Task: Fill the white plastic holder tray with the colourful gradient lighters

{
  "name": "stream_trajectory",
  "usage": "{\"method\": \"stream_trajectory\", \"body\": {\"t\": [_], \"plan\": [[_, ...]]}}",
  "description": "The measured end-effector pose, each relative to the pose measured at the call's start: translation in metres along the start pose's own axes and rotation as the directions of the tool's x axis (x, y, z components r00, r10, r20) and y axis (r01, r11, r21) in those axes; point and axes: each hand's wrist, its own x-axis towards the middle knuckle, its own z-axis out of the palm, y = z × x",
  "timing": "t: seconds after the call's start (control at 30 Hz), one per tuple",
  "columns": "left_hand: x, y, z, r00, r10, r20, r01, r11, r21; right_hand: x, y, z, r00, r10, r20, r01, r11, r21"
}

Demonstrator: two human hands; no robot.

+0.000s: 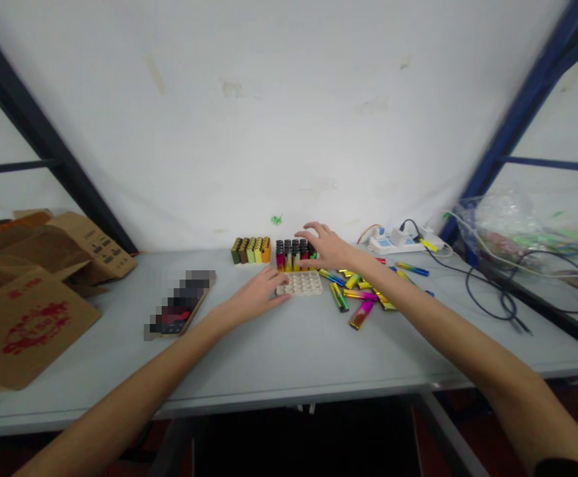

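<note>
A small white tray with rows of round holes [305, 283] lies flat in the middle of the table. My left hand [255, 293] grips its left end, with the thumb at the near corner and the fingers on the top edge. Just behind the tray, several black-topped lighters [289, 255] stand upright in a tight block. My right hand [333, 249] is at the block's right end, fingers spread and curved above it, the thumb low in front; it partly hides the lighters there. Left of that block is a second upright group [252, 250] with gold-coloured tops.
Shiny multicoloured lighters [362, 314] lie loose in a pile under my right forearm. A phone [184, 305], partly pixelated, and brown paper bags [35, 318] are on the left. At the back right sit a white power strip [403, 244], black cables [492, 311] and clear plastic wrap [505, 215].
</note>
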Motion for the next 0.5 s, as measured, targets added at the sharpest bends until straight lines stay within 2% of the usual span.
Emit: {"method": "stream_trajectory", "body": {"t": [0.07,0.17,0.2,0.37,0.5], "plan": [[-0.001,-0.001,-0.002,1.0,-0.006,0.004,0.006,1.0,-0.02,0.024,0.001,0.01,1.0,0.003,0.003,-0.003,0.999,-0.054],[-0.003,0.0,-0.01,0.999,-0.029,0.041,0.031,0.999,-0.029,0.046,0.002,0.027,0.981,0.033,0.191,-0.031,0.999,-0.012],[-0.005,0.0,-0.013,0.997,-0.043,0.062,0.045,0.999,-0.024,0.049,0.002,0.032,0.976,0.032,0.217,-0.033,0.999,0.001],[-0.025,0.003,-0.036,0.966,-0.161,0.2,0.147,0.985,0.085,0.043,0.003,0.042,0.99,0.016,0.138,-0.021,0.999,0.033],[-0.048,0.0,-0.053,0.936,-0.28,0.215,0.236,0.949,0.208,0.029,0.001,0.036,0.989,-0.001,0.145,-0.004,0.999,0.035]]}}
